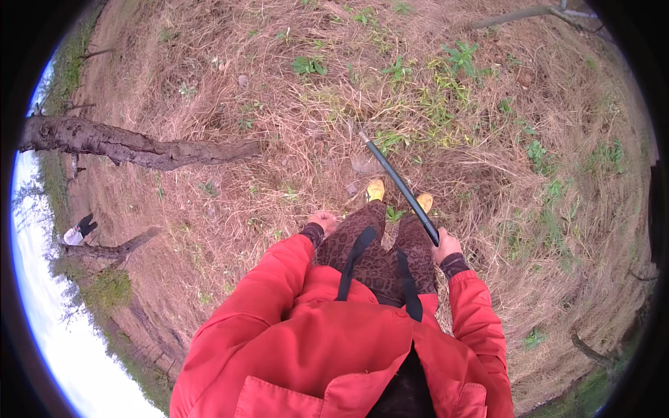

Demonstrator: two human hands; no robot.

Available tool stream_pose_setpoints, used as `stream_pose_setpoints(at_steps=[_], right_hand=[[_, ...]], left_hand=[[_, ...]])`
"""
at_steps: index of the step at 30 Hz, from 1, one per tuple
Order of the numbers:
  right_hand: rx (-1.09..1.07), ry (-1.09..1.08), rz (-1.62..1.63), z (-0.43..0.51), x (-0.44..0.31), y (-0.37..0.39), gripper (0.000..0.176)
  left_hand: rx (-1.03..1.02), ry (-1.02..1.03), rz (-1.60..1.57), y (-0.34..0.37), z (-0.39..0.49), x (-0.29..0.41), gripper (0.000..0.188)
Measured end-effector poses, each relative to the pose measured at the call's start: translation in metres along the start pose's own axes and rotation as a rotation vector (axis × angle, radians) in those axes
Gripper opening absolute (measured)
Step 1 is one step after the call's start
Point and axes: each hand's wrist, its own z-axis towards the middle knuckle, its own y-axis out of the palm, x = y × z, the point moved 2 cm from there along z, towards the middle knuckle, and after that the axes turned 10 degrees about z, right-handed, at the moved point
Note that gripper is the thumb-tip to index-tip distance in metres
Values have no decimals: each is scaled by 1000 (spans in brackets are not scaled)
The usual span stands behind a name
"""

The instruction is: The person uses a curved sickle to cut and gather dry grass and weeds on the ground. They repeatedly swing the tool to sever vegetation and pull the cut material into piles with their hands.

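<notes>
My right hand (pixel 446 244) is closed round the lower end of a dark tubular handle (pixel 400 183), which slants up and to the left in front of my legs. Its far end narrows to a pale tip near the dry grass (pixel 313 130); what is fixed there is blurred. My left hand (pixel 325 222) hangs beside my left thigh, fingers curled, with nothing seen in it. Yellow shoes (pixel 375 190) stand on the grass below patterned trousers (pixel 350 232). Two black straps (pixel 355 261) hang from the front of the red jacket (pixel 345 334).
A tree trunk (pixel 141 148) with rough bark rises at the left, a second trunk (pixel 99 251) farther off. Another person (pixel 78 231) is in the distance at the far left. A grey branch (pixel 515 15) is at the upper right. Green weeds (pixel 461 56) grow among the dry grass.
</notes>
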Motion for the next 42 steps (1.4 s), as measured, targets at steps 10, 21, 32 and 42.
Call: stream_pose_setpoints(at_steps=[10,21,32,42], right_hand=[[-43,-326,-293,203,-19,-3,12],[-182,76,-544,151,140,-101,40],[-43,-9,-380,155,82,-121,41],[8,16,-213,196,81,-82,27]], left_hand=[[130,-137,-276,55,-51,-108,13],[111,-183,-387,149,-71,-100,15],[134,-111,-582,177,-51,-63,12],[333,95,-423,148,47,7,11]])
